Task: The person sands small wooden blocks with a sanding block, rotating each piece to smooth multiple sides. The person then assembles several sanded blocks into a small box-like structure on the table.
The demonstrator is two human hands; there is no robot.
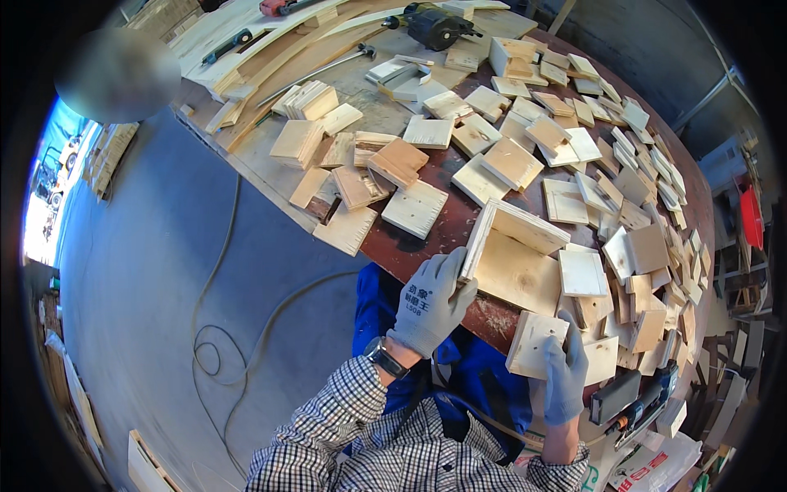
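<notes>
My left hand (432,299), in a grey work glove, is closed on the left wall of a partly built plywood box (518,275). The box lies on the near edge of the dark red table (392,248), with a base panel and walls on its left and far sides. In my right hand (566,373), also gloved, is a small plywood board (533,340), pinched near its right edge with the thumb on top. The board is just off the box's near right corner. Another pale board (601,361) lies right beside my right hand.
Loose plywood pieces (512,164) cover the table. A nail gun (656,394) and a dark block-shaped object (615,397) lie at the near right. At the back are a black power tool (434,26) and a metal bar (316,74). A cable (220,246) trails across the floor.
</notes>
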